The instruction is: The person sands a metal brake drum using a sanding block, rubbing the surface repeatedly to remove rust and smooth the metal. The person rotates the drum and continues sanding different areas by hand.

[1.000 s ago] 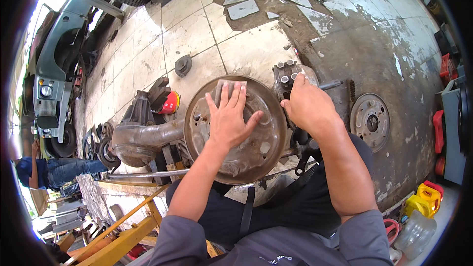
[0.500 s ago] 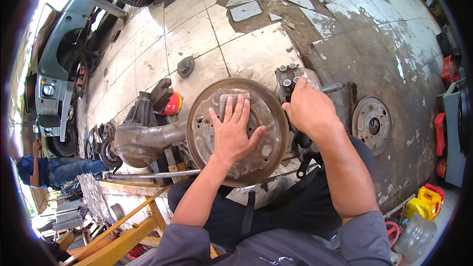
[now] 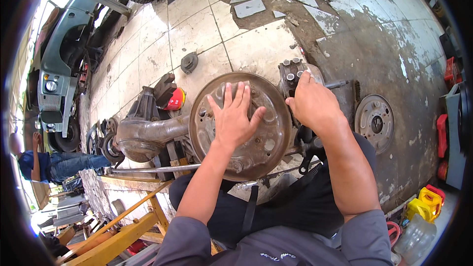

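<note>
Worn tiled floor (image 3: 194,29), broken tile pieces (image 3: 250,8), small round metal part (image 3: 189,63), holed metal disc (image 3: 366,125)

Your left hand (image 3: 231,118) has slid a little away from you across the round brake backing plate (image 3: 256,158) in the last half second, its fingertips now nearer the far rim (roughly where they lay a second ago). Your view has shifted slightly, too, so the scene sits farther right and higher.
</note>
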Tool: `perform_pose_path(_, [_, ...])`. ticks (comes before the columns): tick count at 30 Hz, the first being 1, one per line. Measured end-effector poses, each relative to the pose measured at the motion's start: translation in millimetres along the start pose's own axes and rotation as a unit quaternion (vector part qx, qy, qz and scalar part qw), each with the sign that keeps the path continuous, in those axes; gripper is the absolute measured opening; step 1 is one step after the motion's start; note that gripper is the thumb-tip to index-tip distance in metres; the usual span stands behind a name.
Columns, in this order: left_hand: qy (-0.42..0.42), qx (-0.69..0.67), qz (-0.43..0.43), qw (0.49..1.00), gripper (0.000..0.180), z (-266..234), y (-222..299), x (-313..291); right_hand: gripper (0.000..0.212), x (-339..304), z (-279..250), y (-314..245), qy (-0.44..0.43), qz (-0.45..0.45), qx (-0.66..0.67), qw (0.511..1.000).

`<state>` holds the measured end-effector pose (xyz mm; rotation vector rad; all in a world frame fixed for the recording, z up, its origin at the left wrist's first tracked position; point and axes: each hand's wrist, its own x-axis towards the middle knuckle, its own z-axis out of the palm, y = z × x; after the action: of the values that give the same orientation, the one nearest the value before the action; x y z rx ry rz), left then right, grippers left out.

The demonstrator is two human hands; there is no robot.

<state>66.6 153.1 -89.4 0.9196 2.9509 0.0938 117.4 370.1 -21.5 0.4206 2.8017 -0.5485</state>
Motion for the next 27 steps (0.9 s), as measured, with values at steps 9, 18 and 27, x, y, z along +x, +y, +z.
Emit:
perform_pose_path(9, [-0.004,0.004,0.005,1.0,0.081,3,10,-15,0.073,0,4,6,0.022,-0.007,0.008,1.0])
perform_pose_path(18, [-0.007,0.014,-0.001,1.0,0.078,3,12,-3,0.072,0,3,3,0.036,0.001,0.002,0.999])
perform_pose_path(27, [-0.008,-0.013,-0.007,1.0,0.079,4,7,7,0.07,-3,7,7,0.038,-0.016,0.016,0.999])
